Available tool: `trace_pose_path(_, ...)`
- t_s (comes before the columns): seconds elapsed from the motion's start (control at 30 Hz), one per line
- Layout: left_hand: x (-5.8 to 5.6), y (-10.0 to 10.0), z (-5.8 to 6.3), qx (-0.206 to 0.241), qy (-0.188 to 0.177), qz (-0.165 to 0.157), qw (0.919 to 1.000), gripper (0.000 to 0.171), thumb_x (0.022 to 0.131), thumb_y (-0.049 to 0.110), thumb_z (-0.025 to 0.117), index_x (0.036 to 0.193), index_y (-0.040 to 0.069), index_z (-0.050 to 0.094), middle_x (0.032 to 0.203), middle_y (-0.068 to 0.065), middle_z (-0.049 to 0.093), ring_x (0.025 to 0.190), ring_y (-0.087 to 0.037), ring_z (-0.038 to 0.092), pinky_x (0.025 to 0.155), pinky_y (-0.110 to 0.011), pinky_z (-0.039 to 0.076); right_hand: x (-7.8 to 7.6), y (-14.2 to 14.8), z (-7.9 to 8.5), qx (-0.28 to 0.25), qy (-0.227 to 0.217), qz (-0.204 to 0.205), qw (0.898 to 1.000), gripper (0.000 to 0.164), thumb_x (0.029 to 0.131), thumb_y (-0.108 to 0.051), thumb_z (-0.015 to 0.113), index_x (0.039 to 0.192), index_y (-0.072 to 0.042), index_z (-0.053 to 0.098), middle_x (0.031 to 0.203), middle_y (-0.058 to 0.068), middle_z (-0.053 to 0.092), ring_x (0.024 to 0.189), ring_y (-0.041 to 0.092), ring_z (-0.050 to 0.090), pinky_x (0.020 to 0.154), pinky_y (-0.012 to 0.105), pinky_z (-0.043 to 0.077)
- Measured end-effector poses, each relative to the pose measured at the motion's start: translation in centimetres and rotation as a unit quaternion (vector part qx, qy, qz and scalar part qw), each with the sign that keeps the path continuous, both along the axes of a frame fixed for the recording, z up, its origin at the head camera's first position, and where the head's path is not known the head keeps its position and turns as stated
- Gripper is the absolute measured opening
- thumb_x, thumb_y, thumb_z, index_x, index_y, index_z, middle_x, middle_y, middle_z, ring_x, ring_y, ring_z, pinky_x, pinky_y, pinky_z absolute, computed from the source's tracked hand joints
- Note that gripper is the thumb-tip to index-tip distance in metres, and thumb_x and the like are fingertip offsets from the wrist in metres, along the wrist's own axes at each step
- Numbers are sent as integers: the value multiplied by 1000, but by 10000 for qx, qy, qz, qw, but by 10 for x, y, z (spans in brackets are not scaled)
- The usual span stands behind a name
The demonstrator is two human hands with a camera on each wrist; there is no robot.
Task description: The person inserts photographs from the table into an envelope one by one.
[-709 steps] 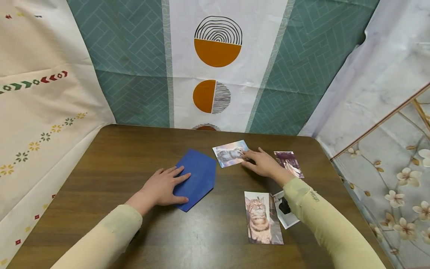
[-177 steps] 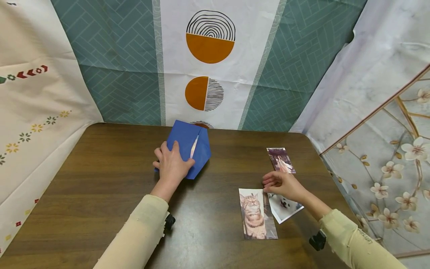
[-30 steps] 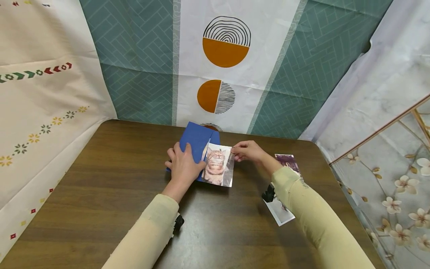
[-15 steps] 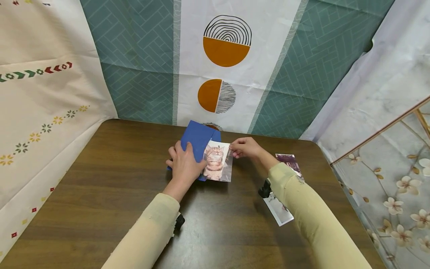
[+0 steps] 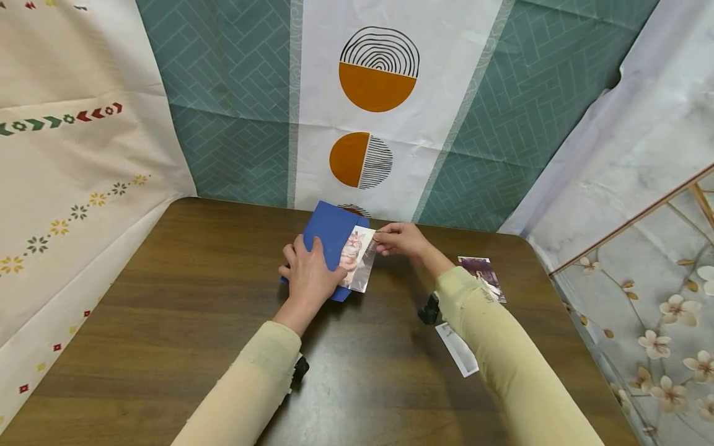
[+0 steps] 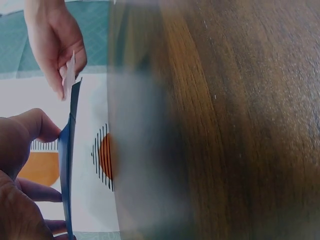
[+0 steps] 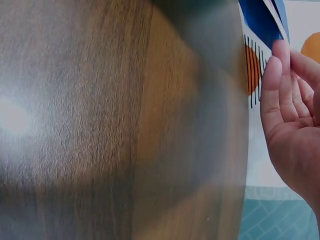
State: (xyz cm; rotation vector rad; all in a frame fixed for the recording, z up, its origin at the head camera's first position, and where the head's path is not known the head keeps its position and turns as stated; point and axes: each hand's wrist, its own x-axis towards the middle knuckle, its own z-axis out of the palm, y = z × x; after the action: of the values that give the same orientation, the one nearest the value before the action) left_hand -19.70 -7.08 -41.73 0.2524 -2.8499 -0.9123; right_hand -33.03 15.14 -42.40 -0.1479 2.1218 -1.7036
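In the head view, a blue envelope is at the back middle of the table, its slit facing right. My left hand grips it, thumb near the slit and fingers towards its left side. Edge-on in the left wrist view, the envelope stands off the tabletop. A photo of a striped cat is partly inside the slit, its right part sticking out. My right hand pinches the photo's upper right corner between thumb and fingers. The right wrist view shows that pinch at the photo's edge beside the envelope.
A purple-toned photo lies on the right of the brown wooden table. Nearer, a white-bordered photo is partly hidden under my right sleeve. A patterned cloth hangs along the table's back edge.
Over the last second the cat photo has slid left, deeper into the envelope, with my right hand. Earlier it lay on the table; the kitten photo seen at the back is out of sight.
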Motion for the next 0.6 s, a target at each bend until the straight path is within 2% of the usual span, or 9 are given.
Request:
trace_pose_path(0.33, 0, 0, -1, 39, 31, 6, 10000, 91, 89, 44, 84, 159, -1, 47, 167, -30, 26, 148, -52, 23, 103, -76, 34, -3, -7, 1, -172, 78, -167, 9997, 25, 107, -11, 65, 121, 10, 68, 85, 2, 75, 72, 10, 75, 73, 28, 62)
trace_pose_path(0.6, 0, -1, -1, 60, -22, -1, 10000, 90, 89, 41, 84, 160, 1, 47, 169, -29, 24, 149, -52, 22, 103, -76, 33, -2, -8, 2, -309, 52, -207, 9993, 26, 109, -8, 61, 124, 12, 66, 87, 2, 74, 72, 10, 75, 72, 26, 62)
